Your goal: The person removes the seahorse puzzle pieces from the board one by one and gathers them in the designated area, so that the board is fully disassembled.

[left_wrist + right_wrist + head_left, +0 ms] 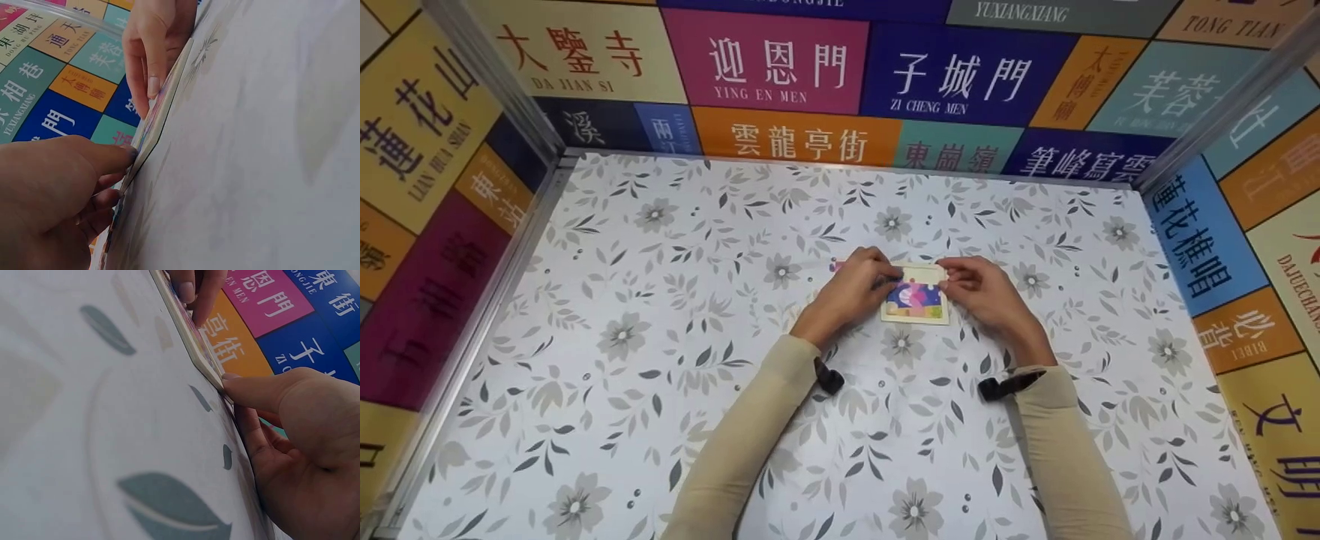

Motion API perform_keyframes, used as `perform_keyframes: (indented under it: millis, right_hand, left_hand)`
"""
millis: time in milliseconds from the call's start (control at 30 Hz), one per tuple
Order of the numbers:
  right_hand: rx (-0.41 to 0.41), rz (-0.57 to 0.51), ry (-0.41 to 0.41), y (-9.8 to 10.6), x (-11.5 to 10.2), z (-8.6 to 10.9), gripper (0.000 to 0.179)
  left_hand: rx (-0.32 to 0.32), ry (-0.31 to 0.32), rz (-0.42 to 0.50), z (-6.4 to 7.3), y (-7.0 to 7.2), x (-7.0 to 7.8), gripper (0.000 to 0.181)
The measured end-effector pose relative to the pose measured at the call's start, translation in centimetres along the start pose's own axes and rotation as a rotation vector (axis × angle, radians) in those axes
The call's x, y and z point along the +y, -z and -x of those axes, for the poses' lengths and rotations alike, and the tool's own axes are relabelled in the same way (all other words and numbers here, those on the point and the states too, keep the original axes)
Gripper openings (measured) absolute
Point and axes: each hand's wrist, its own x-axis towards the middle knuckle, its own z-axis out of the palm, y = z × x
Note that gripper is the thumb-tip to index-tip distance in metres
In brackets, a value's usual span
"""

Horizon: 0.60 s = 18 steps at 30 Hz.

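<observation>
A small jigsaw puzzle board [915, 321] with a cream frame lies on the patterned tabletop. Its lower part shows a pink, blue and yellow picture; a strip near the far edge is bare cream. My left hand [855, 289] grips the board's left side, thumb at the frame's edge in the left wrist view [115, 160]. At the far right corner my right hand [982, 289] pinches the frame between thumb [247, 388] and curled fingers. Just beyond the left knuckles a small pink puzzle piece [835, 266] shows, partly hidden by that hand.
White cloth with grey flowers and leaves [622, 337] covers the table. Panels with coloured name blocks [780, 67] stand along the back and both sides, with metal rails at the corners. Black wrist straps [829, 377] sit at both cuffs.
</observation>
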Motion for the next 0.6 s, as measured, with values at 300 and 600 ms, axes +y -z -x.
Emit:
perform_keyframes:
  millis: [300, 600]
  right_hand:
    - [0.009, -0.020, -0.011, -0.04, -0.15, 0.19, 0.044]
    - [0.002, -0.021, -0.004, -0.13, -0.16, 0.13, 0.048]
  left_hand:
    - [0.006, -0.008, -0.093, 0.21, -0.24, 0.29, 0.026]
    - [0.008, 0.011, -0.020, 0.17, -0.18, -0.06, 0.021]
